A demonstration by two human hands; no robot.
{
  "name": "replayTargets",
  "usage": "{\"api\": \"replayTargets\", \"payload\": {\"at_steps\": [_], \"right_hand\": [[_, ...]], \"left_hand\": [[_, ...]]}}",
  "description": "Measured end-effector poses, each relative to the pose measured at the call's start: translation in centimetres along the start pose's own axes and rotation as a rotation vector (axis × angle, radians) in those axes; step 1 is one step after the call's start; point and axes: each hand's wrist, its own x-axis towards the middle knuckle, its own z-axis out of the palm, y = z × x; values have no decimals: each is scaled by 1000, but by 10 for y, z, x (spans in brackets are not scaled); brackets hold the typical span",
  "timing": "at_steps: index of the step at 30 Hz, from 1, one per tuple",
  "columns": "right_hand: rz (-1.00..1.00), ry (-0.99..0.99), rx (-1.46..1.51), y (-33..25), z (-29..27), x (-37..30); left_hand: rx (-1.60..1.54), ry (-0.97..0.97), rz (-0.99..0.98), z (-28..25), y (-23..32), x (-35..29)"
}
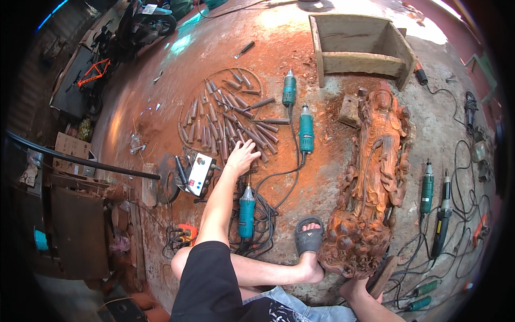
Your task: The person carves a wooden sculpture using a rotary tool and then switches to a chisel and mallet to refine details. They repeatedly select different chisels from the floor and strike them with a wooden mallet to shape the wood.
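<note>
Head view: saw the left hand palm down, fingers loosely spread and bent, over the near right edge of the round tray. Found the brown-handled tools heaped just beside and beyond the fingertips, several jutting past the tray's right edge. Could not tell contact with any handle. Noted a teal power tool on the floor just below the hand.

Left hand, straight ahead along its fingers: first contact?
The brown handles of the carving tools, at the near right edge of the pile. They sit right by the left hand's fingertips; from this overhead view, any remaining gap is unclear.
</note>
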Motion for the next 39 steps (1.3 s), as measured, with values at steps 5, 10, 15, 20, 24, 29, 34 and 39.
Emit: {"api": "replayTargets", "payload": {"at_steps": [5, 10, 15, 20, 24, 29, 34, 39], "right_hand": [[-15, 1, 15, 2, -4, -1], [-26, 6, 23, 8, -6, -6], [-12, 28, 29, 13, -12, -3], [-3, 9, 37, 13, -17, 2], [-18, -20, 23, 6, -17, 2], [-80, 9, 74, -2, -51, -9], [-361, 380, 105, -52, -190, -47], [-558, 385, -68, -92, -164, -36]], "left_hand": [[-61, 117, -16, -3, 4, 3], [-448, 484, -308, -21, 33, 41], [-237, 96, -338, -30, 65, 103], [22, 78, -259, -10, 44, 122], [-21, 155, -93, -28, 12, 101], [-437, 597, -90, -177, 104, 84], [-763, 881, 389, -311, 316, 29], [-905, 785, 672, -306, 496, -10]]}}
